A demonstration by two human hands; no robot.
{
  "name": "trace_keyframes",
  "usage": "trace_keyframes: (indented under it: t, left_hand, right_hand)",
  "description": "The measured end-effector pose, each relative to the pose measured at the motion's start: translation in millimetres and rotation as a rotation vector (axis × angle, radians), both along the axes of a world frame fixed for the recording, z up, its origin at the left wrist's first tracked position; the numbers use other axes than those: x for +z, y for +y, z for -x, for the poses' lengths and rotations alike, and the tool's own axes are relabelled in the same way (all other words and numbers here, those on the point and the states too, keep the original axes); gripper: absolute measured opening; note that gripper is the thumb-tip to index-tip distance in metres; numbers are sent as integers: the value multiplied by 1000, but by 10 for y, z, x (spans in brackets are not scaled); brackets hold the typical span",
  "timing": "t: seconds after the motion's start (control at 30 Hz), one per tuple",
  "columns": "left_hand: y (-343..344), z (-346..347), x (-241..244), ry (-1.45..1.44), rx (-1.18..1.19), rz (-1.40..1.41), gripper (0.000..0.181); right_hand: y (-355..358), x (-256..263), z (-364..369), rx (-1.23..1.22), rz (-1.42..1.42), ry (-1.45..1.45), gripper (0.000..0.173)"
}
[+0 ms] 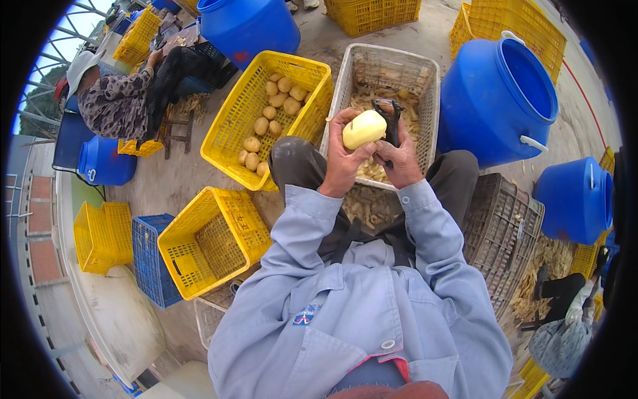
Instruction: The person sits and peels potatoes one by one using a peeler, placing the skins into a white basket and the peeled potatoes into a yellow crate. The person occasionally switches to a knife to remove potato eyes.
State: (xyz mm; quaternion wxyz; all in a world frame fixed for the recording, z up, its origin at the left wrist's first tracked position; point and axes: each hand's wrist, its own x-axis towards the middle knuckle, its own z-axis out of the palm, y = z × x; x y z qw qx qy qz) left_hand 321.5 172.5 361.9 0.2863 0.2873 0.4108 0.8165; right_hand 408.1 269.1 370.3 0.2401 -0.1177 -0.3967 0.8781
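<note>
A peeled, pale yellow potato (364, 129) is gripped in my left hand (344, 158), above the near part of a white plastic crate (432, 75). My right hand (402, 157) holds a black-handled peeler (392, 122) upright beside the potato, its thumb and fingertips touching the potato's lower right side. Potato peelings (411, 107) lie in the white crate under both hands, and more peelings lie on the ground between my knees. Left of my hands, a yellow plastic crate (227, 167) holds several unpeeled potatoes (260, 125).
Blue plastic drums stand at the right (468, 99) and top (249, 25). An open yellow crate (172, 259) and a blue crate (152, 279) are at lower left. A dirty slatted crate (498, 234) stands by my right side. One person (114, 104) sits at upper left, another (563, 344) at lower right.
</note>
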Motion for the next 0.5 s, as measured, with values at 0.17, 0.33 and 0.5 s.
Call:
trace_keyframes:
  t: [0.17,0.33,0.5]
  left_hand:
    - [-62,-84,70,-5,32,-6,64]
    - [-159,-48,127,219,50,67,67]
    - [-182,-72,177,229,36,-48,69]
  right_hand:
    - [-13,-12,-88,17,-77,-30,75]
    - [-67,86,-155,44,1,8,76]
    - [-111,185,-163,59,-43,69,81]
